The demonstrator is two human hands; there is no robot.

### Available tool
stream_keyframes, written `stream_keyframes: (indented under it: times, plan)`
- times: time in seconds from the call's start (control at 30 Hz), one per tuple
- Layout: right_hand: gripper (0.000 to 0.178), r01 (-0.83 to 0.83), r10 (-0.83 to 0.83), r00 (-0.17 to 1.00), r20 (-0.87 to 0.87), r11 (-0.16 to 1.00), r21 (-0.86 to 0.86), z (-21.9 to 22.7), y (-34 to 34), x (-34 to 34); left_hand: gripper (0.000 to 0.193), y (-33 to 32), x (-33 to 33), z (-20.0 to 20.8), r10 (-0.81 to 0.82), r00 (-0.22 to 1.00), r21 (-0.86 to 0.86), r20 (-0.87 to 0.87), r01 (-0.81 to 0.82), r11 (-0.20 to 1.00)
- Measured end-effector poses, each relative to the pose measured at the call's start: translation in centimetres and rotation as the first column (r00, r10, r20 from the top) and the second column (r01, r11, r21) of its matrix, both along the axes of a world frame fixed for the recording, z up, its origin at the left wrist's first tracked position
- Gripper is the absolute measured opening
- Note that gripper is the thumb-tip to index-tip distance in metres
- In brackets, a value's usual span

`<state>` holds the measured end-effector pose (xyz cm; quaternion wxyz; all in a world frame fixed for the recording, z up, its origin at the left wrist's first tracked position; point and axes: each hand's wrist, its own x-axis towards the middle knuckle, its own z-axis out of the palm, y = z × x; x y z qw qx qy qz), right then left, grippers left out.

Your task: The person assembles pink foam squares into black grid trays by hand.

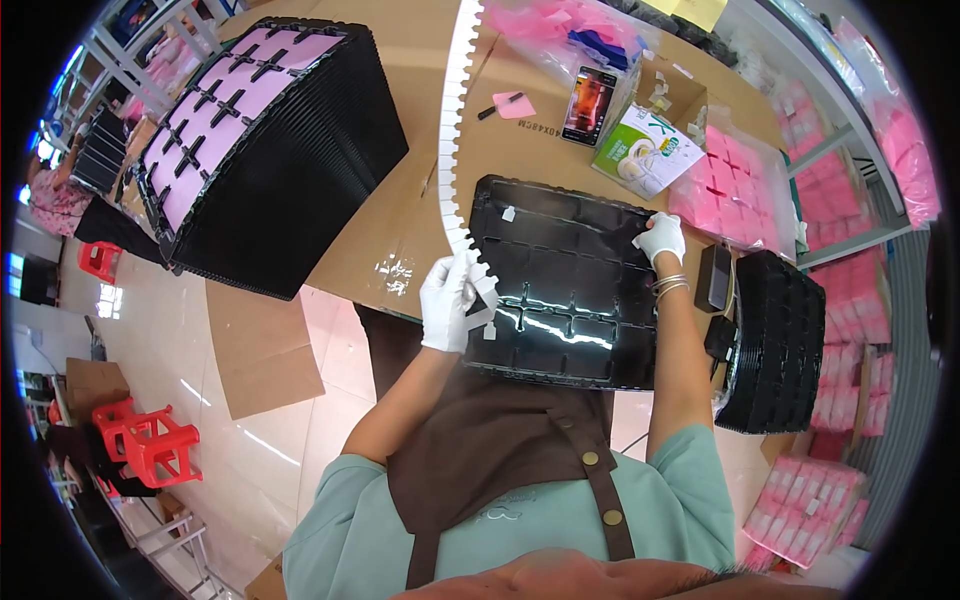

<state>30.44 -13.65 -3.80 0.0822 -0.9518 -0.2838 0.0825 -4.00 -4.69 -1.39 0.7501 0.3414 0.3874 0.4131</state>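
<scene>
A shallow black plastic tray point(560, 275) with several compartments lies in front of me on the cardboard-covered table. Small white tags point(509, 213) sit in its compartments along the left side. My left hand point(446, 303), in a white glove, is closed around a long strip of white tags point(449, 150) beside the tray's left edge. That strip runs up and away past the far edge of the view, and its loose end hangs over the tray. At the tray's far right corner, my gloved right hand point(660, 238) has its fingers pinched together; what they hold is hidden.
A tall stack of black trays point(300, 160) topped with pink pieces stands at left. Beyond the tray are a phone point(589, 104), a green-white box point(648, 152) and bagged pink pieces point(728, 190). More black trays point(775, 340) stand at right. Red stools point(150, 445) are on the floor.
</scene>
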Motion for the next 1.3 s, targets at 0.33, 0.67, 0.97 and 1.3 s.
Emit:
stream_keyframes:
  times: [0.33, 0.67, 0.97, 1.3]
  plan:
    - [0.013, -0.135, 0.655, 0.686, -0.316, 0.542, 0.829, 4.9, 1.4, -21.8, 0.018, -1.3, 0.5, 0.6, -0.004, 0.995, 0.092, -0.096, 0.013, 0.996]
    - [0.008, -0.167, 0.661, 0.739, -0.135, 0.373, 0.913, 7.1, -2.0, -20.5, 0.017, 0.2, -0.6, -0.1, 0.084, 0.993, 0.100, -0.086, -0.075, 0.992]
    - [0.011, -0.072, 0.078, 0.997, -0.025, 0.979, 0.190, 0.8, -14.2, -12.6, 0.019, 2.6, -2.8, -4.4, 0.131, 0.959, 0.204, -0.250, -0.080, 0.976]
    - [0.009, -0.040, 0.038, 0.998, 0.046, 0.997, 0.059, 0.6, -12.9, -12.5, 0.018, 0.9, -0.7, -6.5, -0.001, 0.916, 0.307, -0.401, 0.135, 0.942]
